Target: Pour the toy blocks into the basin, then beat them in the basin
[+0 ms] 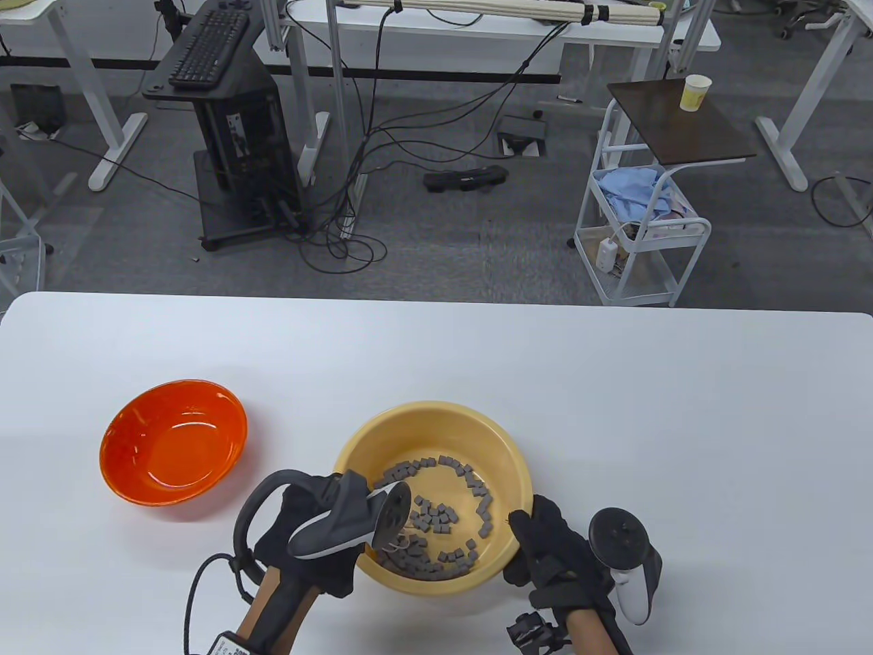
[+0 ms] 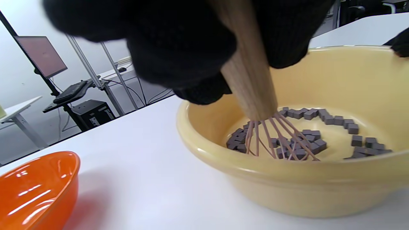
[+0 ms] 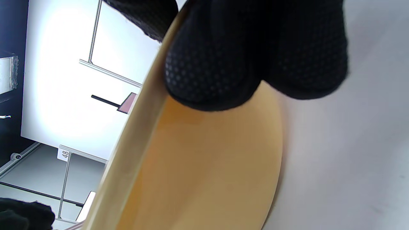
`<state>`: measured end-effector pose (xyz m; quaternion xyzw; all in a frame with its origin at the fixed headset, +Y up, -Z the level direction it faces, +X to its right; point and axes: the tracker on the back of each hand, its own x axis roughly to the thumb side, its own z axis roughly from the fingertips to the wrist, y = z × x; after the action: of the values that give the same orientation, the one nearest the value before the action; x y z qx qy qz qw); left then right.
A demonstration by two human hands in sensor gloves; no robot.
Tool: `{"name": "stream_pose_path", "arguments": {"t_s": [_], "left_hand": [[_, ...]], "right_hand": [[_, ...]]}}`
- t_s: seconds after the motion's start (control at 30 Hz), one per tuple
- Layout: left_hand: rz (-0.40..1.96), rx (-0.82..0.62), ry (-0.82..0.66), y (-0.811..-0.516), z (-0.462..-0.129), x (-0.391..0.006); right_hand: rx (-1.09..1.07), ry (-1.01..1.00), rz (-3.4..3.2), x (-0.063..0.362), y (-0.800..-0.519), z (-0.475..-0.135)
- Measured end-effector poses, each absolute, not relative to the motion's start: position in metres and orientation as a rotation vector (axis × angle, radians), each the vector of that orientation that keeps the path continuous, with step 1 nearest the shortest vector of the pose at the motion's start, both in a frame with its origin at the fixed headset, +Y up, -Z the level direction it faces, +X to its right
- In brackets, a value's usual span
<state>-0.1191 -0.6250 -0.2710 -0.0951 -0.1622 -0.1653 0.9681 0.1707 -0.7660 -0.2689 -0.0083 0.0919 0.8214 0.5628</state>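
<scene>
The whisk (image 2: 252, 83) is gripped in the left hand (image 1: 310, 539), its wires kept among the toy blocks (image 2: 314, 145) for beating. The basin (image 1: 505, 450) is clamped at its rim by the right hand (image 1: 556, 552), likely for steadiness.

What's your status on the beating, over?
Left hand grips whisk, wires down among toy blocks in yellow basin. Right hand holds basin rim. Orange bowl empty, set apart to the left. Nothing in the way.

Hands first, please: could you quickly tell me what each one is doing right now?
Left hand: grips the whisk by its wooden handle, wires down among the blocks.
Right hand: holds the rim of the yellow basin.
</scene>
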Motion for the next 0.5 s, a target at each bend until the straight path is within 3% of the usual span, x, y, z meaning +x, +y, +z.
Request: {"name": "stream_pose_path", "arguments": {"t_s": [0.27, 0.5], "left_hand": [[-0.211, -0.249, -0.445, -0.634, -0.272, -0.112], [-0.096, -0.379, -0.576, -0.661, -0.275, -0.093]], "right_hand": [[-0.02, 0.215, 1.928, 0.17, -0.766, -0.269], [-0.021, 0.209, 1.932, 0.17, -0.766, -0.269]]}}
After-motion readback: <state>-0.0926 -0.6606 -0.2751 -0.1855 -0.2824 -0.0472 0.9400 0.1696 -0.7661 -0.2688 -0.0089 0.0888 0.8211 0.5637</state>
